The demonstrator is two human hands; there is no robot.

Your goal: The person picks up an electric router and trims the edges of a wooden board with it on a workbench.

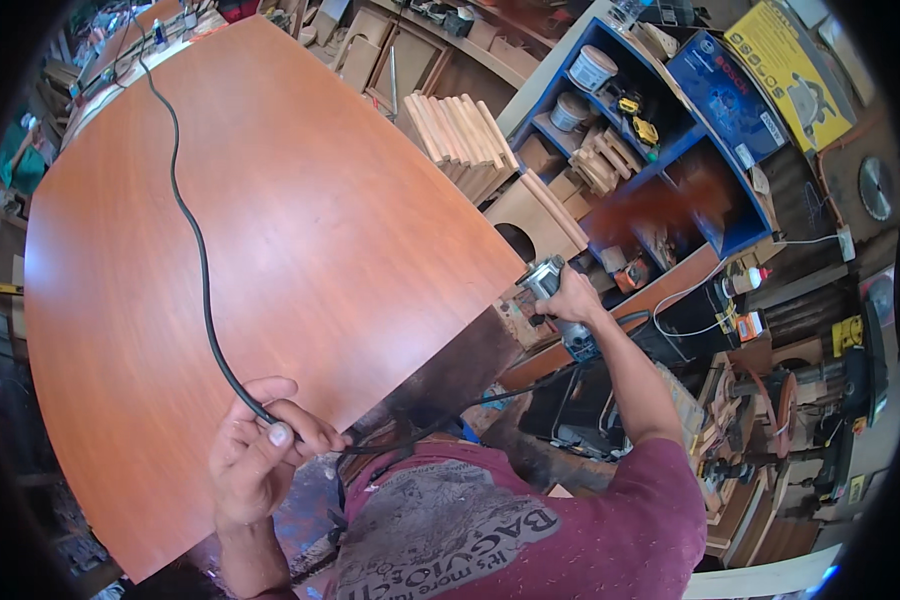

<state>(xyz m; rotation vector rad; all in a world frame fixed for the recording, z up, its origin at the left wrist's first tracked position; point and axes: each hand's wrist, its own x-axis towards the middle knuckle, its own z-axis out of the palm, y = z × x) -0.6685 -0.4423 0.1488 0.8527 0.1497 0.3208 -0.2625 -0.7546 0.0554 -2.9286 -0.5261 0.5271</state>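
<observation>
A black power cord runs across the reddish-brown wooden panel and through my left hand. My left thumb and fingers are closed around the cord, over the panel's near edge. From there the cord passes in front of my body to a corded power tool with a silver head and a blue-grey body, which looks like a trim router. My right hand is wrapped around this tool beside the panel's right corner. Whether its head touches the panel is hard to tell.
Right of the panel stand stacked wooden slats and a blue shelf unit with tubs and tools. A blue box and a yellow box sit atop it. A black case lies below my right arm.
</observation>
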